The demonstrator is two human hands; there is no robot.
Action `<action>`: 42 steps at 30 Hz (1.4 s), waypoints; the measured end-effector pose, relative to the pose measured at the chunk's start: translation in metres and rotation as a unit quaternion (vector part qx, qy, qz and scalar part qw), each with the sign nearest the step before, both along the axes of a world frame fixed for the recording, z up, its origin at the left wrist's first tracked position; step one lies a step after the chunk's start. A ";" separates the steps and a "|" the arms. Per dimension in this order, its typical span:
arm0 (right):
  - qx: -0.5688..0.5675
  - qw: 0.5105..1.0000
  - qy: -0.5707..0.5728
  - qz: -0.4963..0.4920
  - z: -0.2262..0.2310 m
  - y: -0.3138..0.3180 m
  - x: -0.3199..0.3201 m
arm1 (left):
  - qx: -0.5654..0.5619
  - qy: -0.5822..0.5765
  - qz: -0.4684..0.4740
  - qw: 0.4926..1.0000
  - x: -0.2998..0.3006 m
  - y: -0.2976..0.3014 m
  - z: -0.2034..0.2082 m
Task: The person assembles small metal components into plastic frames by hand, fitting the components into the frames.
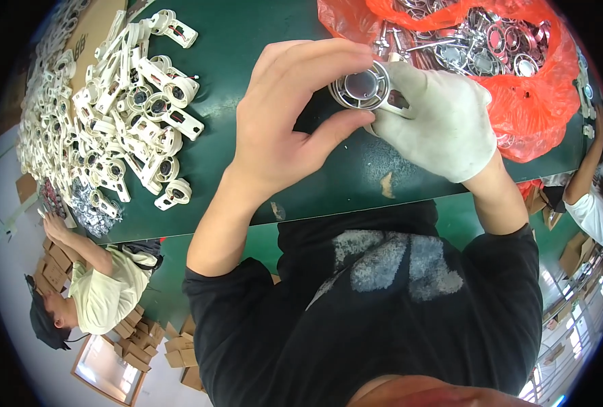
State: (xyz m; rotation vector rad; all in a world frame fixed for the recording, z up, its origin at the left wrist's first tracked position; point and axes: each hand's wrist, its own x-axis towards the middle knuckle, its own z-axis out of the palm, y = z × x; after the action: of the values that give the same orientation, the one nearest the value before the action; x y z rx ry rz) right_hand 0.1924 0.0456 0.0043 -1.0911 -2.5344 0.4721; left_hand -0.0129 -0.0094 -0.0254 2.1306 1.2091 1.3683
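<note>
A small handheld fan (362, 87) with a round silver grille and a grey centre disc is held above the green table. Its pale handle lies in my right hand (437, 119), which wears a white glove and is closed around it. My bare left hand (281, 108) arches around the fan's head from the left. Its fingertips are at the upper rim and its thumb at the lower rim, with a gap between palm and fan. The glove hides most of the handle.
Many cream fan bodies (138, 102) are heaped on the table's left. At the back right, a red plastic bag (532, 115) holds chrome grilles (481, 60). A person in a pale shirt (111, 288) works at the left; another person's arm (590, 159) shows at the far right. Cardboard boxes (182, 349) lie on the floor.
</note>
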 end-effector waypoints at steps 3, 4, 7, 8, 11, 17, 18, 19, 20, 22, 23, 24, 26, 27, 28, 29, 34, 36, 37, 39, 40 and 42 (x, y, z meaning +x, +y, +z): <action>-0.001 1.000 -0.017 0.005 -0.001 0.001 0.001 | -0.002 0.027 -0.013 1.000 0.000 0.003 0.000; -0.001 1.000 -0.017 0.004 -0.002 0.001 0.001 | -0.002 0.027 -0.013 1.000 0.002 0.002 0.000; -0.002 1.000 0.002 0.018 -0.002 0.000 0.002 | -0.004 0.025 -0.010 1.000 0.007 0.000 -0.002; 0.008 1.000 0.007 0.022 -0.002 0.001 0.003 | -0.005 0.025 -0.010 1.000 0.007 0.000 -0.002; 0.019 0.999 0.012 0.022 -0.001 0.000 0.002 | -0.036 -0.017 -0.016 0.999 0.007 0.001 -0.002; 0.003 1.000 0.015 0.023 -0.002 0.000 0.003 | -0.089 -0.083 -0.021 0.992 0.010 -0.005 -0.003; -0.030 0.999 0.007 0.020 0.000 0.000 0.003 | -0.090 -0.083 -0.028 0.992 0.009 -0.005 -0.002; -0.030 0.999 0.007 0.019 0.005 0.001 0.004 | -0.091 -0.082 -0.036 0.992 0.009 -0.005 -0.001; -0.221 0.973 0.060 0.037 0.012 0.004 0.007 | -0.092 -0.082 -0.038 0.992 0.008 -0.006 0.001; -0.482 0.865 0.114 0.079 0.024 0.014 0.012 | -0.074 -0.040 -0.048 0.995 0.006 -0.009 0.007; -0.483 0.865 0.114 0.077 0.031 0.017 0.011 | -0.058 -0.023 -0.054 0.997 0.006 -0.009 0.009; -0.528 0.844 0.067 0.064 0.037 0.020 0.009 | -0.059 -0.024 -0.056 0.996 0.007 -0.008 0.008; -0.536 0.842 0.038 0.052 0.034 0.016 0.007 | 0.006 -0.009 -0.036 0.999 0.013 -0.005 0.003; -0.536 0.842 0.039 0.050 0.029 0.012 0.006 | 0.033 -0.005 -0.050 0.998 0.015 -0.004 0.000; -0.539 0.837 0.083 0.039 0.023 0.008 0.006 | 0.032 -0.005 -0.052 0.998 0.017 -0.004 0.002; -0.540 0.831 0.127 0.031 0.021 0.006 0.005 | -0.007 -0.056 -0.052 0.997 0.018 -0.007 0.006; -0.427 0.896 0.115 0.051 0.013 -0.001 0.006 | -0.151 -0.203 -0.062 0.966 0.015 -0.010 0.006; -0.343 0.921 0.171 0.072 0.002 -0.008 0.007 | -0.213 -0.244 -0.072 0.943 0.019 -0.012 0.008; -0.342 0.921 0.172 0.071 0.003 -0.010 0.008 | -0.214 -0.243 -0.073 0.943 0.019 -0.011 0.011; -0.327 0.941 0.060 0.057 0.011 -0.008 0.006 | -0.228 -0.244 -0.075 0.940 0.016 -0.012 0.014; -0.327 0.941 0.062 0.058 0.016 -0.006 0.003 | -0.227 -0.241 -0.074 0.940 0.013 -0.010 0.015; -0.309 0.945 -0.080 0.071 0.023 0.000 -0.005 | -0.203 -0.172 -0.101 0.959 0.002 0.001 0.015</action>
State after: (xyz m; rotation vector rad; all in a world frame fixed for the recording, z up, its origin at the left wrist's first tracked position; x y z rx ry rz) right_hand 0.1878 0.0460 0.0276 -1.1788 -2.6867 1.3358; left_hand -0.0112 -0.0085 -0.0108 1.6046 0.9985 1.2126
